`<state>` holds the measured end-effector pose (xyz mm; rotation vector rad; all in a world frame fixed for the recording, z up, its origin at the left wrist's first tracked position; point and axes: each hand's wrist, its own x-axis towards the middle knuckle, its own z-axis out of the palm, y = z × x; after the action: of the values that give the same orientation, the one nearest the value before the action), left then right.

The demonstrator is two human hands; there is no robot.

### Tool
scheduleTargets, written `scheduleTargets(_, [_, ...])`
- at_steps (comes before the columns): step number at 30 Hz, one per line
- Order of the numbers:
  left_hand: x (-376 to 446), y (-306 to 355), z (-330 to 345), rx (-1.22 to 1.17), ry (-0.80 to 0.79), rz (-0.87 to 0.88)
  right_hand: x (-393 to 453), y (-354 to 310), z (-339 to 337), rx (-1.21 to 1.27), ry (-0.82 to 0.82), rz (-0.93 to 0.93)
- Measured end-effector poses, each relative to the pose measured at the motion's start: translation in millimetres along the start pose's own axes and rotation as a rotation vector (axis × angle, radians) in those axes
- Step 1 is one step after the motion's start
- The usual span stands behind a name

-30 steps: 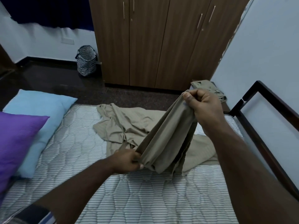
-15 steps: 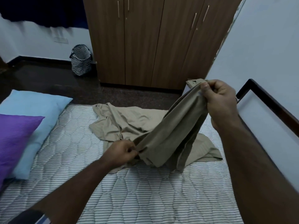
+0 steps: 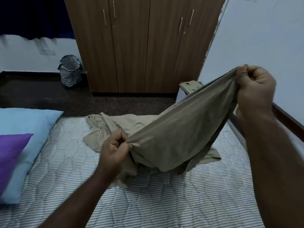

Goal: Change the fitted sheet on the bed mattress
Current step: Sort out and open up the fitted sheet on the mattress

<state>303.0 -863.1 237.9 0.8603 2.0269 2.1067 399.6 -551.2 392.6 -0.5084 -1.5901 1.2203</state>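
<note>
The left hand (image 3: pixel 115 149) was low over the middle of the mattress (image 3: pixel 164 195), its fingers curled tight in a pinching grip on a bunched edge of the beige fitted sheet (image 3: pixel 177 132). The right hand (image 3: pixel 255 88) was raised higher and further right, near the dark wooden bed frame (image 3: pixel 286 117), with its fingers and thumb closed in a grip on another part of the same edge. Between the 2 hands the sheet was stretched into a taut diagonal band, with a loose fold sagging below it down to the mattress. The rest of the sheet lay crumpled on the far half of the striped, quilted mattress, which was otherwise bare.

At the left side of the bed a light blue pillow (image 3: pixel 28 129) lay on the mattress, and a purple pillow (image 3: pixel 11 153) rested partly on top of it. Beyond the foot of the bed stood a brown wooden wardrobe (image 3: pixel 139 46) with 4 doors, all closed. A black-and-white zigzag basket (image 3: pixel 70 71) stood on the dark floor (image 3: pixel 41 96) just left of the wardrobe. A folded beige cloth (image 3: pixel 190 85) lay on a surface near the wall, to the right of the wardrobe
</note>
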Motion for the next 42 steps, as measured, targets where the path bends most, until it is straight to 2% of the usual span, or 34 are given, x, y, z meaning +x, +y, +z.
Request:
scheduleTargets(3, [-11.7,-0.7,7.1,0.046,-0.12,-0.028,7.2,-3.2,-10.3,0.018,0.027,-0.045])
scheduleTargets(7, [4.9,-55.7,6.3,0.425,-0.179,-0.204,-10.8,34.5,1.4,-0.202,-0.133,0.08])
scheduleTargets(10, [51.4,-57.5,0.4,0.338,0.031,-0.24,-15.2,46.4,-1.8,-0.204,-0.108,0.137])
scheduleTargets(12, [79.5,-41.5,-4.3,0.284,0.198,-0.111,-4.8,37.5,-9.5,-0.049,-0.044,0.116])
scheduleTargets(13, [87.3,-39.0,-6.3,0.271,0.229,-0.044,-1.2,34.3,-11.7,0.011,-0.026,0.106])
scheduleTargets(14, [90.5,-39.3,-6.7,0.324,0.194,-0.046,-1.2,34.8,-12.2,0.006,-0.031,0.116])
scheduleTargets(15, [89.6,-45.4,-5.8,0.465,0.082,-0.106,-5.1,40.1,-10.0,-0.067,-0.078,0.154])
scheduleTargets(16, [85.7,-54.1,-6.0,0.654,-0.081,-0.212,-14.3,48.7,-6.1,-0.195,-0.176,0.214])
scheduleTargets(17, [84.6,-58.5,-11.2,0.778,-0.168,-0.307,-25.6,58.2,-3.0,-0.307,-0.302,0.288])
scheduleTargets(18, [92.1,-57.5,-20.6,0.762,-0.114,-0.362,-35.6,63.1,-0.6,-0.348,-0.381,0.313])
scheduleTargets(19, [103.7,-49.3,-30.8,0.671,0.015,-0.358,-39.1,62.7,0.8,-0.299,-0.385,0.29])
scheduleTargets(21, [129.4,-22.8,-48.7,0.346,0.35,-0.205,-32.2,44.3,1.5,-0.045,-0.242,0.176])
scheduleTargets(22, [137.7,-10.3,-50.6,0.259,0.459,-0.095,-25.1,29.8,1.5,0.043,-0.161,0.076])
scheduleTargets(23, [139.3,1.5,-46.2,0.239,0.504,-0.017,-19.7,19.9,3.9,0.065,-0.103,-0.03])
scheduleTargets(24, [137.3,4.2,-39.7,0.289,0.491,-0.012,-18.8,16.2,8.1,0.051,-0.084,-0.108])
scheduleTargets(25, [128.9,-3.6,-32.3,0.411,0.406,-0.107,-24.8,24.5,12.7,-0.019,-0.103,-0.108])
scheduleTargets(27, [105.8,-33.2,-32.1,0.613,0.169,-0.417,-48.6,62.9,15.9,-0.225,-0.29,0.14])
scheduleTargets(28, [96.8,-43.3,-38.1,0.609,0.156,-0.526,-57.4,81.7,13.7,-0.299,-0.386,0.288])
scheduleTargets(29, [94.8,-45.8,-44.0,0.514,0.206,-0.57,-57.3,92.0,9.4,-0.326,-0.402,0.373])
scheduleTargets(31, [102.8,-36.1,-43.7,0.34,0.28,-0.479,-31.3,88.0,0.6,-0.229,-0.281,0.345])
scheduleTargets(34, [107.8,-4.3,-8.1,0.161,0.168,-0.308,18.6,51.7,-7.5,-0.147,-0.016,0.083])
scheduleTargets(36, [102.9,1.0,12.1,0.113,0.107,-0.341,24.0,52.9,-8.9,-0.252,0.008,0.028])
scheduleTargets(39, [93.4,-13.9,13.3,0.095,0.058,-0.427,9.0,87.3,-11.6,-0.345,-0.081,0.212])
scheduleTargets(42, [84.5,-23.2,8.7,0.071,0.041,-0.504,-1.3,109.4,-16.8,-0.408,-0.083,0.308])
